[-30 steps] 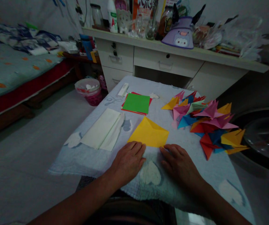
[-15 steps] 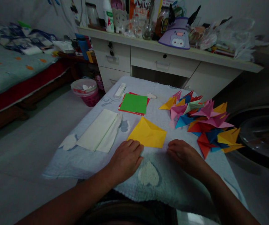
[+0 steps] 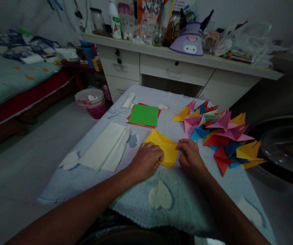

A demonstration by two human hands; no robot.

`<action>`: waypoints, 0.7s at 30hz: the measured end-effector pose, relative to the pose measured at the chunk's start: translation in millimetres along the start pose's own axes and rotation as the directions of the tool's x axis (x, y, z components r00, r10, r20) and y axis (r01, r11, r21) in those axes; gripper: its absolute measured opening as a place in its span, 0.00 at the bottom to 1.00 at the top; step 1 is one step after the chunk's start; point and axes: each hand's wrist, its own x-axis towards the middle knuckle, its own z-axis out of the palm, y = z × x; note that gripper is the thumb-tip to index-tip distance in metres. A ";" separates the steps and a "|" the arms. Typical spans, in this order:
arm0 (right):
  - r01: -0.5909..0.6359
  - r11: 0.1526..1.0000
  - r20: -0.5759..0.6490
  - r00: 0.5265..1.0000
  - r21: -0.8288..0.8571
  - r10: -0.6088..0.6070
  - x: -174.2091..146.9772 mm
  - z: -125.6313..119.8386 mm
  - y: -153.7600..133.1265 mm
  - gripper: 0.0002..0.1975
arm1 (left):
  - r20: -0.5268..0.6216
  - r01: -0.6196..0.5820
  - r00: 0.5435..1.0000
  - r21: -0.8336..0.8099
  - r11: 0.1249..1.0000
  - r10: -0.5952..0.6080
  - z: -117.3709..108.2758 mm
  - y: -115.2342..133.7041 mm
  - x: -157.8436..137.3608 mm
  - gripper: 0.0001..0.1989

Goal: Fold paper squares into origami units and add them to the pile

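Observation:
A partly folded sheet of yellow origami paper [image 3: 165, 148] lies on the cloth-covered table between my hands. Over its lower left part rests my left hand [image 3: 148, 158], fingers curled and closed on the near edge. At the right corner is my right hand [image 3: 191, 156], bent, with thumb and forefinger apart and the forefinger's tip touching the paper. Beyond the sheet lies a stack of square paper [image 3: 143, 115], green on top with red edges showing below. Folded paper cranes [image 3: 223, 126] in several colours are heaped to the right.
A folded white cloth or tissue [image 3: 104, 144] lies left of the yellow paper. A small white box [image 3: 129, 100] sits at the table's far left. Behind stands a cluttered white desk [image 3: 156, 51]; a pink bin [image 3: 92, 102] is on the floor.
My left hand has moved right, further over the yellow paper. My right hand has come left from the tablecloth to the paper's right corner. The sheet has turned slightly.

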 end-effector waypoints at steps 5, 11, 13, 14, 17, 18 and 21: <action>0.052 0.998 -0.063 0.997 -0.019 -0.053 -2.7 -0.1 6.9 0.33 | -0.193 -0.224 0.956 0.005 0.975 0.221 2.0 -6.6 -6.0 0.07; 0.112 0.993 -0.209 0.972 0.031 -0.103 2.0 -4.2 7.4 0.26 | -0.274 -0.380 0.875 0.119 0.917 0.398 3.4 -7.3 -13.7 0.06; 0.140 0.989 -0.256 0.958 0.036 -0.126 2.7 -7.8 5.2 0.20 | -0.312 -0.378 0.856 0.168 0.910 0.413 2.3 -6.9 -14.8 0.06; 0.147 0.989 -0.275 0.952 0.027 -0.134 2.7 -9.6 3.7 0.17 | -0.331 -0.362 0.851 0.195 0.912 0.408 1.6 -7.2 -14.9 0.06; 0.167 0.986 -0.323 0.932 -0.023 -0.166 2.0 -12.9 -2.4 0.13 | -0.421 -0.255 0.834 0.278 0.926 0.356 -0.8 -10.1 -13.9 0.08; 0.178 0.983 -0.334 0.925 -0.038 -0.180 1.4 -13.2 -4.6 0.13 | -0.449 -0.206 0.832 0.293 0.934 0.325 -1.4 -11.7 -13.3 0.08; 0.226 0.972 -0.330 0.914 -0.070 -0.236 -0.7 -12.2 -10.8 0.12 | -0.476 -0.069 0.857 0.277 0.958 0.199 -2.7 -16.6 -11.9 0.08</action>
